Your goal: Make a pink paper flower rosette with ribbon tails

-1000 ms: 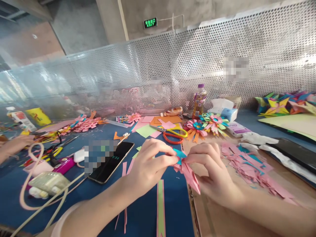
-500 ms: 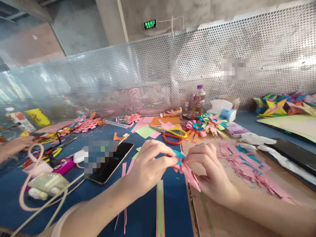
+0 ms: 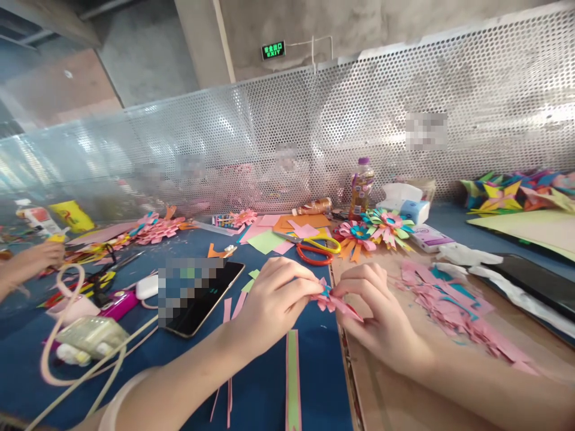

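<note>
Between my two hands is a small pink and blue paper flower (image 3: 327, 297), held above the table with a pink strip sticking out toward the right. My left hand (image 3: 279, 302) pinches its left side between thumb and fingers. On the other side my right hand (image 3: 376, 311) is closed on the flower's right edge and the strip. Beyond the hands lie scissors (image 3: 317, 248) with one red and one yellow handle loop. Below them a green and pink paper strip (image 3: 293, 380) rests on the blue tabletop.
A phone (image 3: 206, 302), cables and a charger (image 3: 92, 336) lie left. Finished paper flowers (image 3: 390, 226) stand near a drink bottle (image 3: 362, 188) and tissues (image 3: 408, 203). Pink scraps (image 3: 458, 317) cover cardboard (image 3: 395, 401) at right. Another person's hand (image 3: 38, 257) is far left.
The flower has been turned between my hands: the blue part shows less and the pink petals more. At far left, the other person's hand has risen slightly and now has something yellow by it.
</note>
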The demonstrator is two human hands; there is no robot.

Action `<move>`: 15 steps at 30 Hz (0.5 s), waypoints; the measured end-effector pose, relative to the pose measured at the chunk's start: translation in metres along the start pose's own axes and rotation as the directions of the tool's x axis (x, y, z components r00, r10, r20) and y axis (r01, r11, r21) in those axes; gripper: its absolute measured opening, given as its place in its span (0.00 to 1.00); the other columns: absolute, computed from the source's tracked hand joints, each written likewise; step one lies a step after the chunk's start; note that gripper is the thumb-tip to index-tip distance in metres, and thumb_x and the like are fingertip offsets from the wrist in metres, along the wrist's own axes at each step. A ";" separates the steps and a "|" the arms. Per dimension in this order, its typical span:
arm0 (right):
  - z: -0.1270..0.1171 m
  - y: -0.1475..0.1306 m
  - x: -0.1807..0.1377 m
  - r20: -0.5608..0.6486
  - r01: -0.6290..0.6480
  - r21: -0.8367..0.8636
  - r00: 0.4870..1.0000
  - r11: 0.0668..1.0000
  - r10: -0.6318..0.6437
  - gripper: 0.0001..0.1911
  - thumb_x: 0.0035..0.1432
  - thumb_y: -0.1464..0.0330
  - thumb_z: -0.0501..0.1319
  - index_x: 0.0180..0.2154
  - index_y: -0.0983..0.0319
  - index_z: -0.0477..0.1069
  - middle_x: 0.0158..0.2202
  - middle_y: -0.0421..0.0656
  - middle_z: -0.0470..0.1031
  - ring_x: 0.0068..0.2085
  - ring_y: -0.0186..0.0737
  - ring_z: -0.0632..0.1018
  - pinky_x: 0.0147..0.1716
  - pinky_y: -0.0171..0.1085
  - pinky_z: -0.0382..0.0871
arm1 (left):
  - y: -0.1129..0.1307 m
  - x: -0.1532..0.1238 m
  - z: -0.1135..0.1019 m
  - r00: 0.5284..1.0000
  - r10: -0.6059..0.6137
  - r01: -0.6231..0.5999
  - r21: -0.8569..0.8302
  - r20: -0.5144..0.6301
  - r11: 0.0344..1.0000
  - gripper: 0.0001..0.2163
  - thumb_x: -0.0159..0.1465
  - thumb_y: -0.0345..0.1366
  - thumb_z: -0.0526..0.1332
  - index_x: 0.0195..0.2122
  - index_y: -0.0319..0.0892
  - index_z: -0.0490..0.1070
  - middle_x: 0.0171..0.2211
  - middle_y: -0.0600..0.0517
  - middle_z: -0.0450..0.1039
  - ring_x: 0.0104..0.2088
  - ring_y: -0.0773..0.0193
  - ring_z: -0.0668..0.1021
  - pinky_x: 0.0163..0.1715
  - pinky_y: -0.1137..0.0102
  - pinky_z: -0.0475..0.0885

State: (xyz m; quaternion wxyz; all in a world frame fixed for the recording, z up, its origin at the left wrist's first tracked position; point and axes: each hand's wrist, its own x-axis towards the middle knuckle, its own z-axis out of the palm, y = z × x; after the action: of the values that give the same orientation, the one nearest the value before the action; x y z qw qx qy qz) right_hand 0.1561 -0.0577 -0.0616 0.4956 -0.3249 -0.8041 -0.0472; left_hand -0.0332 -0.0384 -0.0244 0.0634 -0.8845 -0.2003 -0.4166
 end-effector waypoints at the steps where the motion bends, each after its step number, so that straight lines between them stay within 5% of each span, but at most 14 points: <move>1: 0.000 0.000 0.000 0.014 -0.007 0.005 1.000 1.000 0.007 0.06 0.55 0.74 0.55 0.35 0.58 0.62 0.32 0.42 0.68 0.35 0.40 0.68 0.35 0.41 0.57 | 0.000 0.000 0.000 1.000 -0.005 0.005 -0.002 0.003 1.000 0.08 0.58 0.24 0.58 0.35 0.44 0.69 0.33 0.54 0.73 0.35 0.67 0.72 0.38 0.69 0.66; 15: 0.002 0.001 -0.001 0.009 -0.018 0.023 1.000 1.000 0.017 0.07 0.53 0.75 0.57 0.35 0.59 0.62 0.33 0.42 0.67 0.37 0.40 0.67 0.35 0.41 0.56 | 0.000 0.002 -0.001 0.979 -0.103 0.125 -0.119 0.175 0.985 0.07 0.61 0.26 0.55 0.37 0.43 0.68 0.39 0.52 0.68 0.40 0.67 0.71 0.42 0.70 0.66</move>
State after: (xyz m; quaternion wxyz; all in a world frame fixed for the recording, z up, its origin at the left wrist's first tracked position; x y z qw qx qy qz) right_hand 0.1555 -0.0566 -0.0632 0.4961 -0.3265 -0.8039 -0.0322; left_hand -0.0325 -0.0379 -0.0219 -0.0350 -0.9057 -0.2279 -0.3557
